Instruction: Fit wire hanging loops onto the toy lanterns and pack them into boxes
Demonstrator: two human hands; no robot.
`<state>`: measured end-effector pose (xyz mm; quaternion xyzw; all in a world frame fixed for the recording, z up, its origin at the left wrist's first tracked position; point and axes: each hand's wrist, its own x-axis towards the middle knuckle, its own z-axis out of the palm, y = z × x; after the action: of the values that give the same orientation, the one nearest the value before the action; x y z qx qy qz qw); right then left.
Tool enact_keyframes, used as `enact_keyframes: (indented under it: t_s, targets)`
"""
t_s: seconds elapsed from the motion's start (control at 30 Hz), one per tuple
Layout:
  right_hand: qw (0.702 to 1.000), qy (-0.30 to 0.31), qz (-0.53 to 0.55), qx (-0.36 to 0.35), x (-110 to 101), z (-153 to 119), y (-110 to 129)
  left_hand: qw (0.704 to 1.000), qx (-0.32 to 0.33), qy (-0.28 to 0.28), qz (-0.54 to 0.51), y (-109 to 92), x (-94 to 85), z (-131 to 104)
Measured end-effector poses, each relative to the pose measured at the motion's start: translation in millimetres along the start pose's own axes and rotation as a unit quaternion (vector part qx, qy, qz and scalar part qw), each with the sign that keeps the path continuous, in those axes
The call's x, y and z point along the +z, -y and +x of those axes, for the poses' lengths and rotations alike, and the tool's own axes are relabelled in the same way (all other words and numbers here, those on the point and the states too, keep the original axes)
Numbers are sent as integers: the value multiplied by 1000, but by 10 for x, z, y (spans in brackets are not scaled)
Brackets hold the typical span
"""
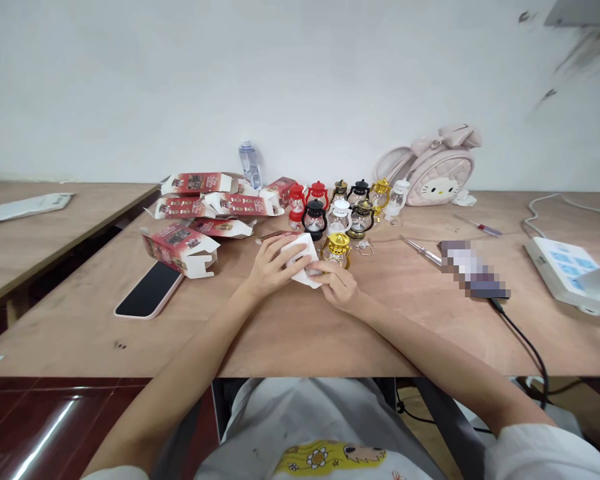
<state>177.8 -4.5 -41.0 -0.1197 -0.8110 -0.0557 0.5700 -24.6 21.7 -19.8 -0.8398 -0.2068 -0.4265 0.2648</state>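
A small white box [309, 248] is held in front of me, just above the table. My left hand [273, 270] wraps its fingers over the box from the left side. At the near right end, the fingers of my right hand [341, 285] are closed on the box's edge or flap; what lies under the fingertips is hidden. Right behind the box stands a gold miniature lantern [337, 248]. More small lanterns form rows beyond it, among them a black one [315, 217], a white one [339, 217] and a red one [297, 200].
Several red printed cartons [177, 247] lie with flaps out at the left, beside a phone [149, 291]. A water bottle [250, 165] and pink bag [441, 175] stand by the wall. To the right are a screwdriver [484, 229], a cabled phone [473, 270] and a white device [570, 270].
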Motion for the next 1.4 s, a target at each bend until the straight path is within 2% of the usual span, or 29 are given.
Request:
enact_keyframes:
  t_s: [0.13, 0.3, 0.4, 0.47, 0.67, 0.77, 0.97, 1.2, 1.4]
  targets:
    - [999, 1, 14, 40, -6, 69, 82, 998, -23, 13, 51, -16, -21, 45]
    - [983, -37, 20, 178, -38, 139, 163, 998, -7, 2, 63, 0, -49, 51]
    - [966, -14, 60, 253, -31, 154, 155, 999, -12, -3, 34, -6, -54, 56]
    - [946, -1, 106, 306, -5, 150, 141, 999, 6, -30, 39, -19, -53, 70]
    - [857, -57, 258, 443, 82, 158, 157, 995, 46, -67, 62, -73, -55, 128]
    - [825, -79, 308, 466, 86, 187, 178, 992, 72, -84, 55, -87, -46, 123]
    - [786, -86, 369, 489, 74, 206, 187, 998, 5, -46, 46, -68, -16, 24]
    - [802, -82, 337, 487, 70, 221, 194, 995, -14, -81, -48, -97, -2, 39]
    - [808, -83, 307, 496, 60, 252, 203, 995, 20, -76, -63, -91, 17, 90]
